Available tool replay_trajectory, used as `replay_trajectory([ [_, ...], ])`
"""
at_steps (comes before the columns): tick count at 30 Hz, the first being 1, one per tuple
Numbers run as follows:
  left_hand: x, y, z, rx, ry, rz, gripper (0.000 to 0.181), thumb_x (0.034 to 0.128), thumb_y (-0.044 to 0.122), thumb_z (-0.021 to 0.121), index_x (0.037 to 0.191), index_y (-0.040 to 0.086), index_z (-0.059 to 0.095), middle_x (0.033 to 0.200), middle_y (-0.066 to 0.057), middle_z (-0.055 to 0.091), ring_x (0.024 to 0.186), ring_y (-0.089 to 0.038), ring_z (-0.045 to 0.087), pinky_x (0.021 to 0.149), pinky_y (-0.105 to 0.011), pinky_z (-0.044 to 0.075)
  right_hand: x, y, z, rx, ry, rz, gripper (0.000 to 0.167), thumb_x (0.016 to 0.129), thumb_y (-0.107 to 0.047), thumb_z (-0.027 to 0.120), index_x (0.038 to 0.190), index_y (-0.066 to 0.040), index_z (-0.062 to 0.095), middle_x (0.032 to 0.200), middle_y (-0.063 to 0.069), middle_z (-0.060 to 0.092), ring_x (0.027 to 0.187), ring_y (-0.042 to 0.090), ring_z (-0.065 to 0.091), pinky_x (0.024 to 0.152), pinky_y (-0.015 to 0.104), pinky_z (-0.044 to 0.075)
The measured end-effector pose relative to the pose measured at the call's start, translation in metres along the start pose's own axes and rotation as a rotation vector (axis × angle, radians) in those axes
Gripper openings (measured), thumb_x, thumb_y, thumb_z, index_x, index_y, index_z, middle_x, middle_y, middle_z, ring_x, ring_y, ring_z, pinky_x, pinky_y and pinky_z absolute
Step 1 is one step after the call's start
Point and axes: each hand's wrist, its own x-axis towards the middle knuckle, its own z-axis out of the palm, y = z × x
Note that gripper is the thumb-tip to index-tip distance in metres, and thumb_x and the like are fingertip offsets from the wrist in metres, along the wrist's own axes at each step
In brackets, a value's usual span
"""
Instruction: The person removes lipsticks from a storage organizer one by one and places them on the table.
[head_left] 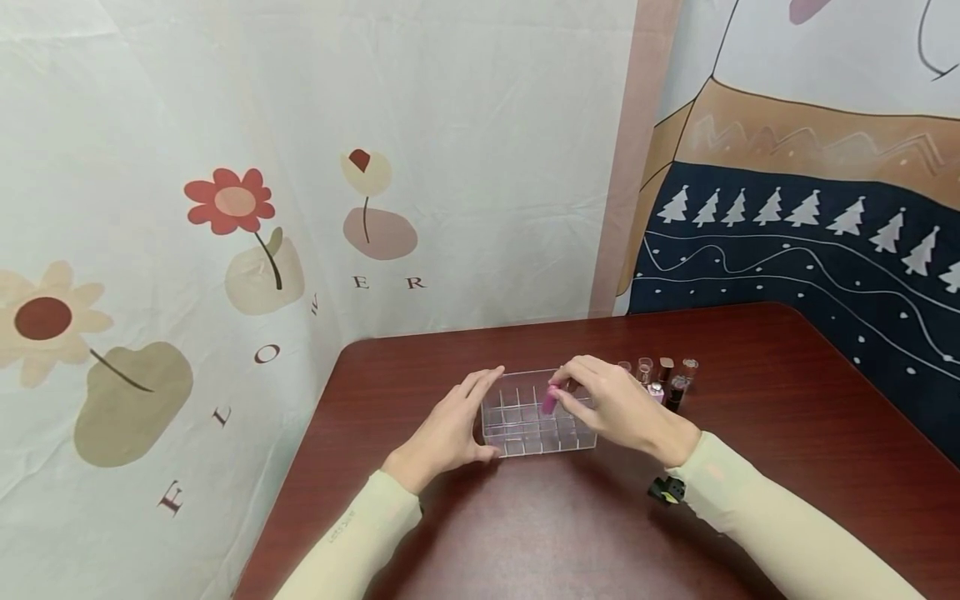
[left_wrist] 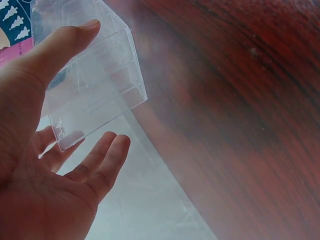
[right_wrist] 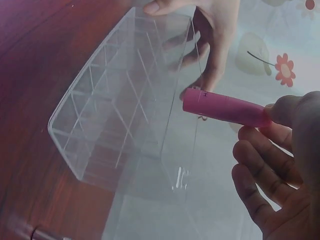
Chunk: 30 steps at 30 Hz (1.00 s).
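A clear plastic lipstick organizer (head_left: 525, 433), divided into several small compartments, sits on the table. My left hand (head_left: 448, 425) holds it by its left end, the thumb on the near side and fingers toward the far side. In the left wrist view the thumb lies over the organizer (left_wrist: 107, 80), while two fingers stand apart from it. My right hand (head_left: 618, 408) pinches a pink lipstick tube (head_left: 550, 402) by one end between thumb and forefinger, above the compartments. The right wrist view shows the pink tube (right_wrist: 220, 107) with its free end pointing toward the organizer (right_wrist: 115, 100).
Right of the organizer, behind my right hand, stands a group of several lipstick tubes, among them a black one (head_left: 677, 393) and a brown-capped one (head_left: 665, 369). The dark red wooden table (head_left: 420, 367) meets a flower-printed cloth (head_left: 480, 167) along its back and left edges.
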Motion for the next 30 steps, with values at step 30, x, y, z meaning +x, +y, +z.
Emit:
replay_trajectory([
  [30,0.000,-0.001,0.001,-0.002,0.010,0.013,0.135,0.0732,0.024,0.114,0.182,0.015,0.034,0.175,-0.012,0.053,0.146,-0.043,0.066,0.125,-0.055,0.059,-0.029,0.027,-0.045,-0.062,0.070,0.112,0.027,0.096,-0.001,0.094,0.116,-0.013,0.080,0.103,-0.006,0.080,0.080,0.001,0.063,0.067,0.019,0.057],
])
